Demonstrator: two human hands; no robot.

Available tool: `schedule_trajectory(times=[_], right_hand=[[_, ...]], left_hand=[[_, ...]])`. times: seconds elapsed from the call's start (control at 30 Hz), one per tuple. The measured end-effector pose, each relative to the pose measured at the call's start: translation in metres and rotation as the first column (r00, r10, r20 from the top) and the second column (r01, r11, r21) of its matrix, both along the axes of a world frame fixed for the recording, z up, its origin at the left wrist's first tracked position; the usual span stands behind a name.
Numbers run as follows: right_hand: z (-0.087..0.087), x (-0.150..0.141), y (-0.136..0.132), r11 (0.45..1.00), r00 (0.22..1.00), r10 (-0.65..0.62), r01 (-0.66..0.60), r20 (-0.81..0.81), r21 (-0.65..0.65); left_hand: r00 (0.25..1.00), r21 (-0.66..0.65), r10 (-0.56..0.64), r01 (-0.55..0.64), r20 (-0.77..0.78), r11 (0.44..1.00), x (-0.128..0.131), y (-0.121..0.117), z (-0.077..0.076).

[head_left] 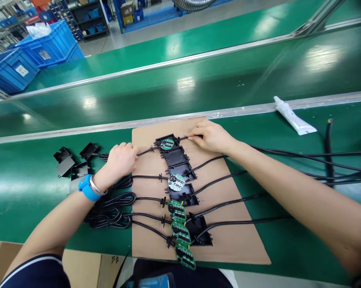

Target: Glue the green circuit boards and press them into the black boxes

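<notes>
My left hand [122,161] is closed round the black cable [146,151] left of the farthest case. On the other side, my right hand [209,135] pinches the thin black cable [183,138] leaving the same case. Between them a round green circuit board [167,144] lies in that open black plastic case [158,143]. Toward me, more black cases [174,157] stand in a column on a brown cardboard sheet [228,224]. Another round board [176,182] rests at a case's left edge, and several green boards [180,233] with cables attached lie nearer my body.
Coiled black cables [111,210] and loose black case parts [66,162] lie at left. A white tube [294,116] and long black cables [327,154] are at right. Beyond a metal rail [168,120] runs a green surface; blue bins [50,45] stand at the far left.
</notes>
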State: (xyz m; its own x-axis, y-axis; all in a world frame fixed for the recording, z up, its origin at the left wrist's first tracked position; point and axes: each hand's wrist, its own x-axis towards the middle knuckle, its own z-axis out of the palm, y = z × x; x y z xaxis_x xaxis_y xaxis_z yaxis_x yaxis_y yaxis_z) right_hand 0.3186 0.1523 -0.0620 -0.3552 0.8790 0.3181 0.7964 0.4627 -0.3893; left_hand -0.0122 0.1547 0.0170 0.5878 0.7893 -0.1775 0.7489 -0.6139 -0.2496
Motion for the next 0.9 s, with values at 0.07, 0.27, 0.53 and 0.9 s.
schedule_trajectory(times=[0.07, 0.27, 0.53, 0.9], right_hand=[[0.002, 0.000, 0.000, 1.000, 1.000, -0.010, 0.010, 0.010, -0.003], [0.028, -0.019, -0.041, 0.999, 0.999, 0.019, -0.018, -0.051, 0.026], [0.050, -0.080, -0.103, 0.956, 0.973, 0.194, -0.215, -0.123, -0.199], [0.025, -0.011, -0.038, 0.920, 0.966, 0.068, -0.158, -0.248, -0.360]], left_hand=[[1.000, 0.004, 0.009, -0.009, 0.009, 1.000, 0.003, 0.001, -0.001], [0.989, 0.033, -0.008, 0.003, 0.151, 0.999, 0.006, -0.024, 0.008], [0.895, -0.366, 0.005, 0.178, 0.447, 0.914, -0.010, -0.052, -0.005], [0.934, -0.223, 0.083, -0.003, 0.347, 0.975, 0.022, -0.027, -0.012]])
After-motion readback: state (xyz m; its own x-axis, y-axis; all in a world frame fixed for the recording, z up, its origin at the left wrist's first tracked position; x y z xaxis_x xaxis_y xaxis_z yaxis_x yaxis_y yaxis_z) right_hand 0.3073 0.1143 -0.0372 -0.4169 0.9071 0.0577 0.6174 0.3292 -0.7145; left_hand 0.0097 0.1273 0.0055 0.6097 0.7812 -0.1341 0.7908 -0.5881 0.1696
